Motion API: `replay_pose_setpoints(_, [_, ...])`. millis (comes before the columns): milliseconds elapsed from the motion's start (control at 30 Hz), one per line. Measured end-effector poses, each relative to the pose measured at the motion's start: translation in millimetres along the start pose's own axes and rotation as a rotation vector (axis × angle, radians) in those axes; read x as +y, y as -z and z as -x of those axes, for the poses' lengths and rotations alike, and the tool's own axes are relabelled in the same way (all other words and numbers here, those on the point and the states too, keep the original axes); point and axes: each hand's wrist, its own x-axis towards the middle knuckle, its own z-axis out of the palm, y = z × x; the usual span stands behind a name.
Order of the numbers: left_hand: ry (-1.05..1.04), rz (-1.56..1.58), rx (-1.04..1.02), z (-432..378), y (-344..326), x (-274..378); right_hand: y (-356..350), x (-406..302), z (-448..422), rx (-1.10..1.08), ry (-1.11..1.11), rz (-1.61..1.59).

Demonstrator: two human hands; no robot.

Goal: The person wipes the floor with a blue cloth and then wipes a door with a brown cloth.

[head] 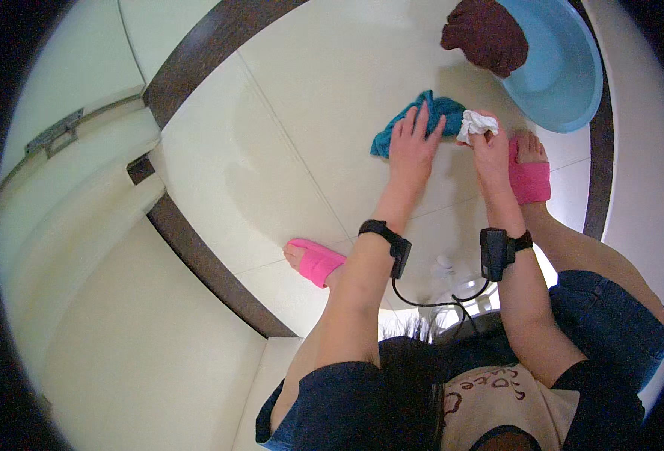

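My left hand (413, 147) lies with fingers spread on a teal cloth (447, 110), which is bunched up on the pale tiled floor (287, 186). Just to the right, my right hand (491, 155) grips a crumpled piece of white tissue or thin cloth (477, 125) between thumb and fingers. The white piece is close to the right end of the teal cloth; whether they touch is hard to tell. Part of the teal cloth is hidden under my left hand.
At the upper right stands a light blue plastic basin (557, 73) with a dark brown cloth (487, 36) draped over its rim. My feet wear pink slippers (532, 181). A dark skirting border (601, 141) edges the floor. A cable (422, 303) links the black wrist devices.
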Motion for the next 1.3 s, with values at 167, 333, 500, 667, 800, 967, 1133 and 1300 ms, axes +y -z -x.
replay_pose_setpoints(167, [0.285, -0.037, 0.25, 2, 68, -72, -15, 2, 1, -0.088, 0.061, 0.133])
replay_pose_setpoints(333, [0.647, -0.424, 0.317, 95, 161, -203, -25, 17, -12, -0.095, 0.152, 0.327])
replay_pose_setpoints(500, [0.653, -0.528, 0.278, 114, 77, -126, -38, 17, -2, -0.073, 0.065, 0.232])
replay_pose_setpoints(667, [0.274, -0.267, 0.14, 84, 44, -50, -53, 14, 7, -0.082, 0.046, 0.232])
replay_pose_setpoints(800, [0.611, -0.354, 0.158, 102, 65, -106, -34, 12, 4, -0.046, -0.014, 0.273])
replay_pose_setpoints(967, [0.766, -0.525, 0.293, 114, 71, -105, -19, 31, 3, 0.0, -0.098, 0.361])
replay_pose_setpoints(1133, [0.6, -0.236, 0.202, 83, 29, -31, -12, 59, -1, 0.046, -0.016, 0.431])
replay_pose_setpoints(1300, [0.699, -0.242, 0.287, 79, 39, -47, -23, 37, 1, 0.043, 0.131, 0.598])
